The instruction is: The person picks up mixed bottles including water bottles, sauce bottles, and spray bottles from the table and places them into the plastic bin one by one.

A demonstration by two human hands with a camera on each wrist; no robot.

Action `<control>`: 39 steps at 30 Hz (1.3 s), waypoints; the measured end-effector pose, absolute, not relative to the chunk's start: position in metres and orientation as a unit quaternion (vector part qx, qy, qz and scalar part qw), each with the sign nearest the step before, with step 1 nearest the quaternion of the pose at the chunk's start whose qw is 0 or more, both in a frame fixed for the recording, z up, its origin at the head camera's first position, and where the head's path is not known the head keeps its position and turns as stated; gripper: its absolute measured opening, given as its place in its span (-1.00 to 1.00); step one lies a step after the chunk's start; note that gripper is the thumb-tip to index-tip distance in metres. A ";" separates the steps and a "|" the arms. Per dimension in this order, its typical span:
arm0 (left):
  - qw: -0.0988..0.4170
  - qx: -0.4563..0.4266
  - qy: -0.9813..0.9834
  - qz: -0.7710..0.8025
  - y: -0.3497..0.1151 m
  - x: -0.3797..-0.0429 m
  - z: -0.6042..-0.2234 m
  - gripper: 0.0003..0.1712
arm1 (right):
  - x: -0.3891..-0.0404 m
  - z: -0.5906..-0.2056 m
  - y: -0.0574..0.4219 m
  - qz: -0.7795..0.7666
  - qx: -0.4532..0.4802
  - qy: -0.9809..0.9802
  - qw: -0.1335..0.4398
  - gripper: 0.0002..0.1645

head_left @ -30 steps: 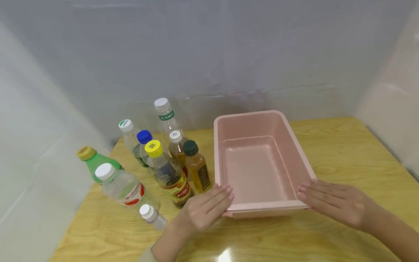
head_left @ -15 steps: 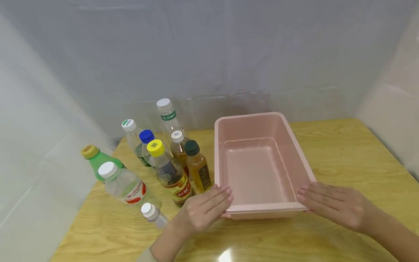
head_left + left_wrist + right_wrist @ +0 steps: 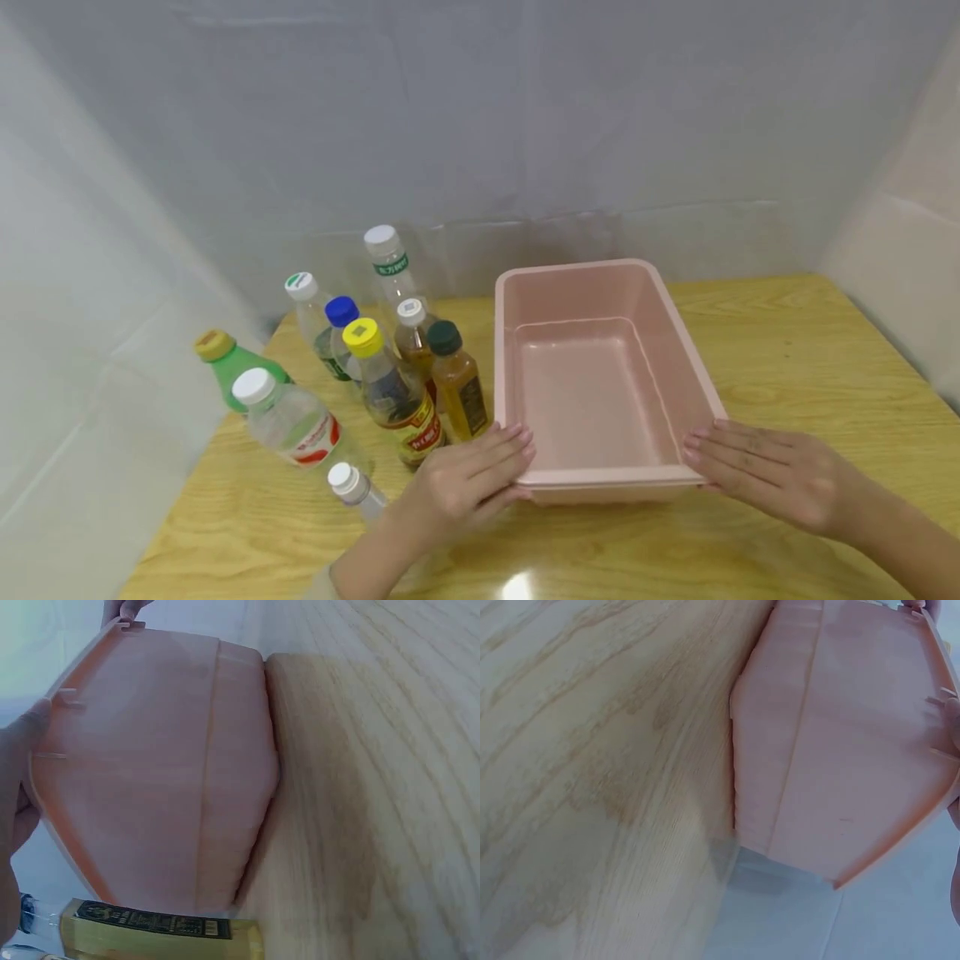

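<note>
A pink plastic basin (image 3: 585,400), with nothing inside it, stands on the wooden table. At its near left corner my left hand (image 3: 457,487) holds the rim, fingers laid over the top and thumb at the outside below. My right hand (image 3: 772,475) grips the near right corner in the same manner. The wrist views show the outer wall of the basin (image 3: 150,765), its base resting on the tabletop. Close to my left hand stand a dark-green-capped bottle (image 3: 459,387) of amber liquid and a yellow-capped bottle (image 3: 397,408) of dark liquid.
Left of the basin cluster a green bottle (image 3: 243,367), a clear bottle with a red-and-white label (image 3: 296,425), a small white-capped bottle (image 3: 356,487) and several others. Wooden tabletop (image 3: 810,358) extends to the right. A grey sheet (image 3: 570,125) hangs behind.
The whole view has shifted slightly, so the bottles and basin appear a little further right. Both hands stay at the basin's near corners; my left thumb sits slightly lower.
</note>
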State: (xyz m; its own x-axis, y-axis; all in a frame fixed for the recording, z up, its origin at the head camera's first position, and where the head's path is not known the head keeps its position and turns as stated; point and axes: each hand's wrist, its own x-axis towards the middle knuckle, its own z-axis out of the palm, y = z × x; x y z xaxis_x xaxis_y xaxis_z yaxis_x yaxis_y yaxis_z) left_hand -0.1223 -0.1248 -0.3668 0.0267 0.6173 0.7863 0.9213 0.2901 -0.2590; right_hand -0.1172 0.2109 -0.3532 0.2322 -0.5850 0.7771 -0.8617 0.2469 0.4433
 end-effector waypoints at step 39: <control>0.467 -0.478 -0.703 -0.242 -0.187 -0.101 -0.351 -0.36 | -0.113 -0.341 0.207 0.126 0.587 -0.619 0.507 -0.64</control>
State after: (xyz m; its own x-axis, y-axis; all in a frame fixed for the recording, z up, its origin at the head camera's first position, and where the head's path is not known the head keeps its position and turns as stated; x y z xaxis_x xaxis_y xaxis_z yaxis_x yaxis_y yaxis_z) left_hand -0.1008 -0.1874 -0.3508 -0.1056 0.4462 0.8887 0.8987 0.4254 -0.1068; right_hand -0.1131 0.2071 -0.3411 0.2019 -0.5991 0.7748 -0.8539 0.2798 0.4389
